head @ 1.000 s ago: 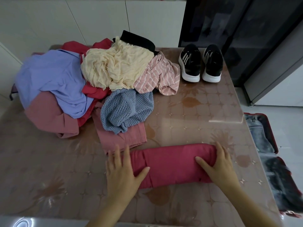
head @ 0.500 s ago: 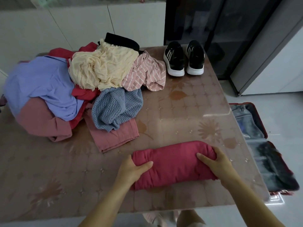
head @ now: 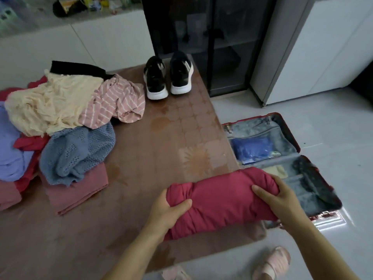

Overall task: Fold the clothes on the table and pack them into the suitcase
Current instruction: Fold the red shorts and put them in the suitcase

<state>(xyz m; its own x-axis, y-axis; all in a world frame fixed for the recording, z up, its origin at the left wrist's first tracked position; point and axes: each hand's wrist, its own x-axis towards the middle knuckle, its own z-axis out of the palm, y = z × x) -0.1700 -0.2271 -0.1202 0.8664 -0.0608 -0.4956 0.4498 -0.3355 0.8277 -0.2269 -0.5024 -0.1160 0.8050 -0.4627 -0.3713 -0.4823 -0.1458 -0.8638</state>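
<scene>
Now at the transfer step. Rolled crimson garment [head: 222,201] sits at the table's [head: 171,150] near right corner, with its right end past the edge above the open suitcase [head: 262,128] on the floor. Left hand [head: 167,211]: thumb on top, fingers curled under the left end. Right hand [head: 280,201]: thumb across the front, fingers wrapped over the far side. Next move, probably: swing right and lower it into the near half, squeezing both ends so the roll doesn't unwind. Clothes pile [head: 60,122] at the left edge isn't folded yet.
</scene>
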